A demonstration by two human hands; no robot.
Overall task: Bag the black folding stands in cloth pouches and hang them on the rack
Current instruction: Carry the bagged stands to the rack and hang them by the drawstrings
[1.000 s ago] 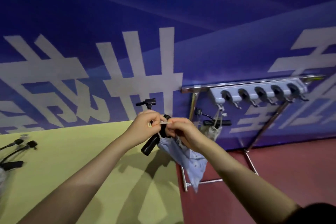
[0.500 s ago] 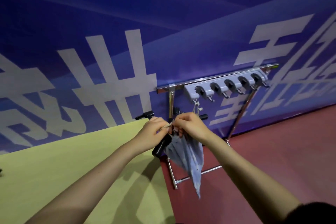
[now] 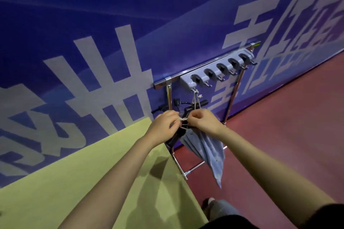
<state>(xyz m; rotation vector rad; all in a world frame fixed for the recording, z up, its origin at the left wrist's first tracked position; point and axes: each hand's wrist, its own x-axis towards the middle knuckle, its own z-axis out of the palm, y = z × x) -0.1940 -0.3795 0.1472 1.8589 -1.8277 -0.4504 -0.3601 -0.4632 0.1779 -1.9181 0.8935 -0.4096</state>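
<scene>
A light blue cloth pouch point(image 3: 208, 150) hangs from both my hands, with a black folding stand point(image 3: 174, 138) sticking out of its mouth to the lower left. My left hand point(image 3: 164, 126) and my right hand point(image 3: 202, 121) each pinch the pouch's pale drawstring, which runs taut between them. Behind my hands, another pouch hangs by its cord point(image 3: 195, 98) from the leftmost hook of the grey hook rail point(image 3: 217, 72) on a chrome rack point(image 3: 168, 95), with black stand parts point(image 3: 197, 105) poking out. That pouch's body is hidden by my hands.
A yellow-green table point(image 3: 93, 182) fills the lower left, its right edge just below my hands. The other hooks on the rail are bare. A blue wall with white lettering stands behind the rack. Red floor lies to the right, and my shoe point(image 3: 209, 202) shows below.
My view has swung right and closer to the rack. Both hands with the pouch and stand have moved from over the table's corner to in front of the rack's left end.
</scene>
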